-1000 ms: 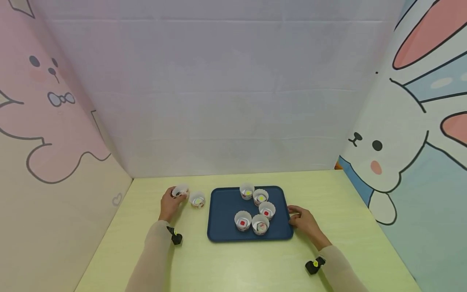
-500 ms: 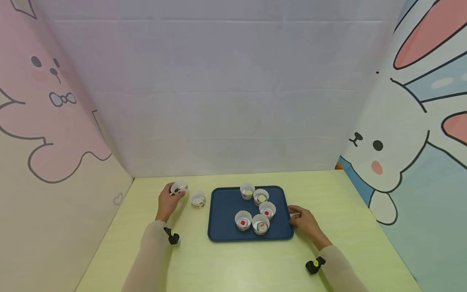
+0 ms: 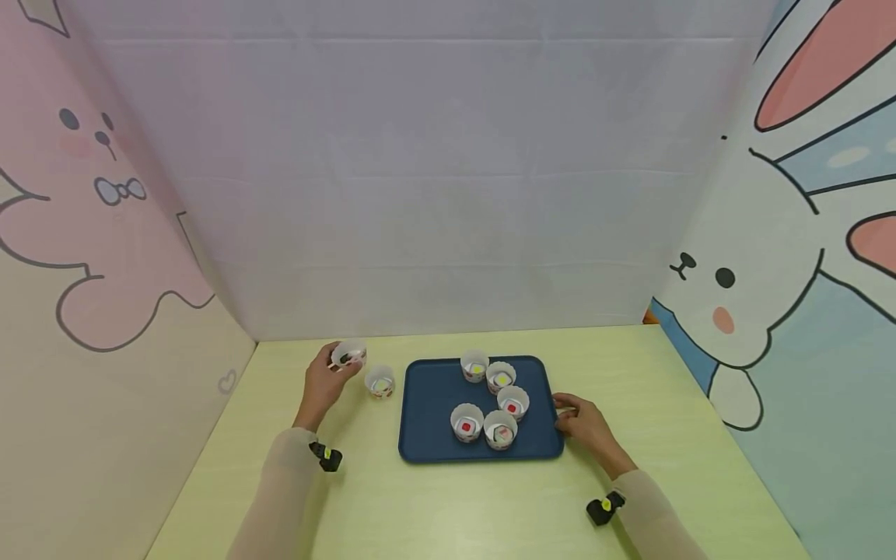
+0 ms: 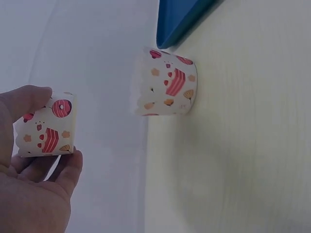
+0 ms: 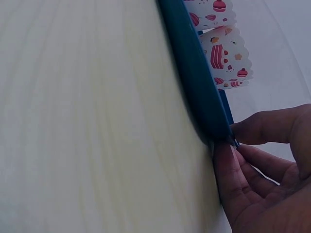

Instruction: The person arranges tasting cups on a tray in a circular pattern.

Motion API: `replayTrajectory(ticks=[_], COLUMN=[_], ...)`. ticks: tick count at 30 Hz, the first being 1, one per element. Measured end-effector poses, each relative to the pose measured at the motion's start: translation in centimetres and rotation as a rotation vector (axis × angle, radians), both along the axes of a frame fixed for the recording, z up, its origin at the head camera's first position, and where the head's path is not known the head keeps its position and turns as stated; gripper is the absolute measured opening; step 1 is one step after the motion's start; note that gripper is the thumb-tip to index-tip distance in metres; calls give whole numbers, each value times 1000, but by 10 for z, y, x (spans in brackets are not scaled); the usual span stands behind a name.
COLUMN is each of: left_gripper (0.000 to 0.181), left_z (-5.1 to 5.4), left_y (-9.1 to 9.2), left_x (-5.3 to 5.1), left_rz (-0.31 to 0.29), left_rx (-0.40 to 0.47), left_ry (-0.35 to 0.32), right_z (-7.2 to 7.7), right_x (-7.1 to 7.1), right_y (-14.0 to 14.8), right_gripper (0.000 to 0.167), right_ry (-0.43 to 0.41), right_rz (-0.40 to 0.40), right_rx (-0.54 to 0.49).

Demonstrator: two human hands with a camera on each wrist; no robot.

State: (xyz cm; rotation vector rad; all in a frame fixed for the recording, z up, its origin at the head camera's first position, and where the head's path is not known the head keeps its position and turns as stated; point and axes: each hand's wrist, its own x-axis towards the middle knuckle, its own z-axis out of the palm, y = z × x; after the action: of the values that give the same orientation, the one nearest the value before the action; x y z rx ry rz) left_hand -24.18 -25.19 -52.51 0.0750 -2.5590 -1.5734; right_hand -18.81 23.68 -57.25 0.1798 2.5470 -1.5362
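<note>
My left hand (image 3: 323,389) grips a white paper baking cup (image 3: 348,355) printed with red cakes and donuts, thumb on one side and fingers on the other. In the left wrist view that cup (image 4: 47,127) is held above the table. A second baking cup (image 3: 380,383) stands on the table just right of it. My right hand (image 3: 586,424) pinches the right rim of the blue tray (image 3: 428,449), which the right wrist view shows close up, thumb and fingers at the tray rim (image 5: 206,114). Several more baking cups (image 3: 467,424) stand on the tray, with red or yellow pieces inside some.
The pale yellow table (image 3: 455,513) reaches a white back wall (image 3: 448,187). Side walls carry cartoon prints, among them a rabbit (image 3: 742,311) at the right. The tray lies flat in the middle, a little right of the standing cup.
My left hand has lifted its baking cup and moved it slightly away from me, toward the back wall. The right hand, tray and other cups have stayed in place.
</note>
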Motion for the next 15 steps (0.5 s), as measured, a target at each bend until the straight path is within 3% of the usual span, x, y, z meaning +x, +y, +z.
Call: replayTrajectory(ticks=[15], left_gripper=[62], left_z=[35], left_y=[40], left_x=[15], left_rz=[-92], left_rx=[0], left_ry=[108], right_z=[0], right_x=[0], right_y=[-2], right_gripper=[59], right_ry=[7], right_rz=[3], right_rx=[3])
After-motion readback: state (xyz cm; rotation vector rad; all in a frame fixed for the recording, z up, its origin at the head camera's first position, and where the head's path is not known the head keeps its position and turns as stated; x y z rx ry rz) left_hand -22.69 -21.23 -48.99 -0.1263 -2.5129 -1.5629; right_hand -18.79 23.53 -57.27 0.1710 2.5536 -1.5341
